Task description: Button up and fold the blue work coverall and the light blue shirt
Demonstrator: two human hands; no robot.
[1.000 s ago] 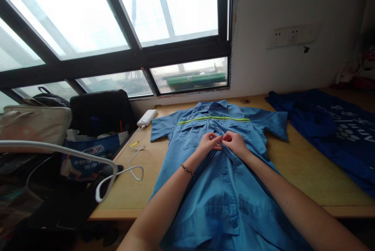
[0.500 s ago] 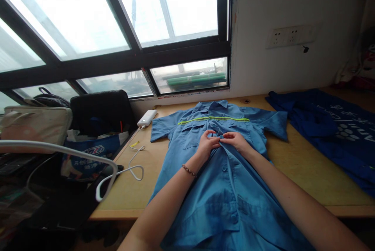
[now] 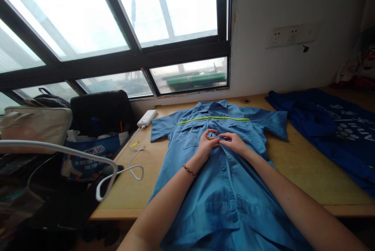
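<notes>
A light blue short-sleeved work shirt [image 3: 205,188] with a yellow-green stripe across the chest lies flat, front up, on the wooden table [image 3: 295,169]. My left hand [image 3: 207,143] and my right hand [image 3: 236,142] meet at the shirt's front placket, just below the chest pockets. Both hands pinch the placket edges, fingers curled round the cloth near a button. A beaded bracelet is on my left wrist.
A dark blue garment [image 3: 331,130] with white print lies at the table's right. A white power bank [image 3: 147,118] with a looping white cable [image 3: 133,165] sits at the left. Bags [image 3: 35,124] and a black case crowd the left side under the window. A wall socket is behind.
Both hands have shifted slightly up the placket toward the collar and stay pinched on the cloth. The shirt front lies a little flatter.
</notes>
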